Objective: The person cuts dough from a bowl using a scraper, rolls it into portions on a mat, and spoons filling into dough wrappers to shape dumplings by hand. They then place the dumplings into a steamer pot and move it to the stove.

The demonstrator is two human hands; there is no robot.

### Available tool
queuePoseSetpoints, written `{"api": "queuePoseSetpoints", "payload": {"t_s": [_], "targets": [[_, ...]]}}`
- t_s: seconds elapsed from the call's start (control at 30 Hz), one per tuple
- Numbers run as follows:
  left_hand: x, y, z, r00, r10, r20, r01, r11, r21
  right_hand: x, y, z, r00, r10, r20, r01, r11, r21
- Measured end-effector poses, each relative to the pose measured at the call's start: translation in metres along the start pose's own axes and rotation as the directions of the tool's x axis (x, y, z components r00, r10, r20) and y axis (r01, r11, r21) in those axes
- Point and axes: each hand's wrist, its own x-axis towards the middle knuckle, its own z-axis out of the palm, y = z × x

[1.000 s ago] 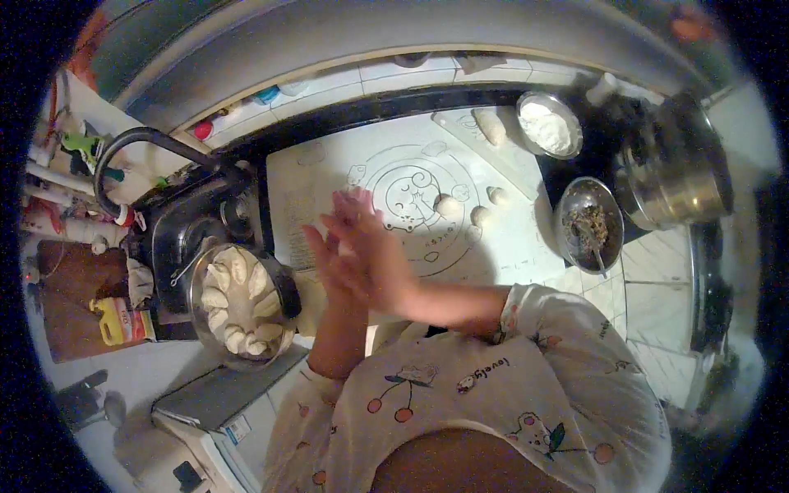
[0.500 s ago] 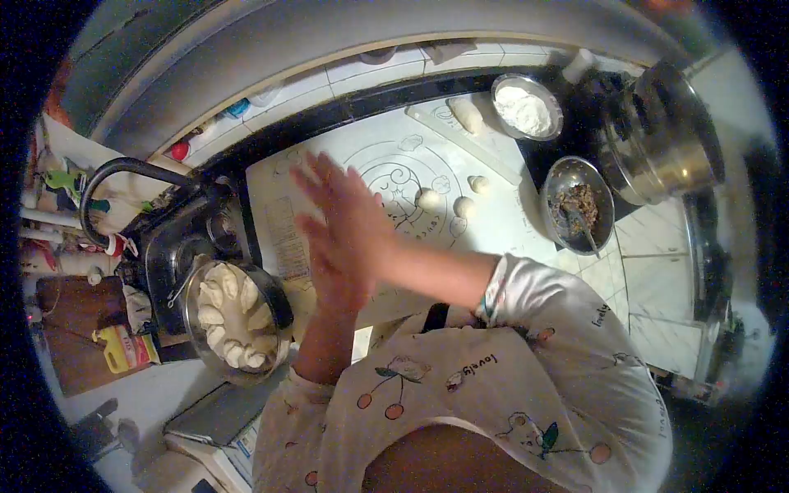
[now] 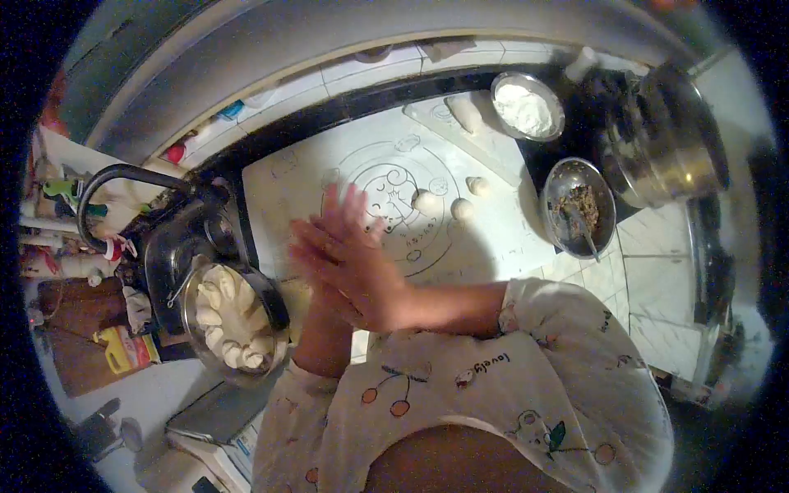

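Palm against palm over the near part of the mat, my right hand [image 3: 370, 279] lies across my left hand [image 3: 329, 294]. Fingers of both are stretched out and blurred by motion; whether anything sits between the palms is hidden. Beyond them is a white printed baking mat [image 3: 288, 201]. Several small dough balls, one of them a larger dough ball [image 3: 426, 204], rest on its right half. A pale dough roll [image 3: 464, 114] lies at the back of the mat, beside a pale board-like strip [image 3: 464, 146].
At the left, a pot [image 3: 191, 316] by the black sink [image 3: 164, 259] holds several shaped dough pieces. To the right stand a metal bowl of filling [image 3: 579, 205] with a spoon, a bowl of white flour [image 3: 526, 111] and a large steel steamer pot [image 3: 666, 148]. A black faucet [image 3: 123, 168] arches over the sink.
My joined hands have moved down, nearer my body, with the palms still together. More of the mat's printed drawing shows. The dough balls and bowls stay put.
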Motion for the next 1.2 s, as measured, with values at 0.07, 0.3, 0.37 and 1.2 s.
{"api": "queuePoseSetpoints", "payload": {"t_s": [0.07,0.3,0.37,1.2], "targets": [[0.002,-0.012,-0.005,1.0,-0.007,-0.02,0.009,0.992,0.123,-0.002,-0.003,0.016,0.998,0.007,-0.068,-0.014,0.995,-0.1],[-0.006,-0.003,-0.044,0.99,-0.069,-0.123,0.138,0.31,0.941,0.059,0.094,-0.028,0.905,-0.426,-0.022,0.408,0.85,0.334],[-0.003,0.003,-0.051,0.989,-0.078,-0.122,0.129,0.08,0.988,0.059,0.132,-0.033,0.934,-0.354,-0.043,0.345,0.867,0.359],[0.021,-0.049,-0.138,0.971,0.006,0.238,-0.208,-0.469,0.859,0.013,0.263,-0.066,0.992,-0.013,-0.126,-0.031,0.939,-0.343]]}}
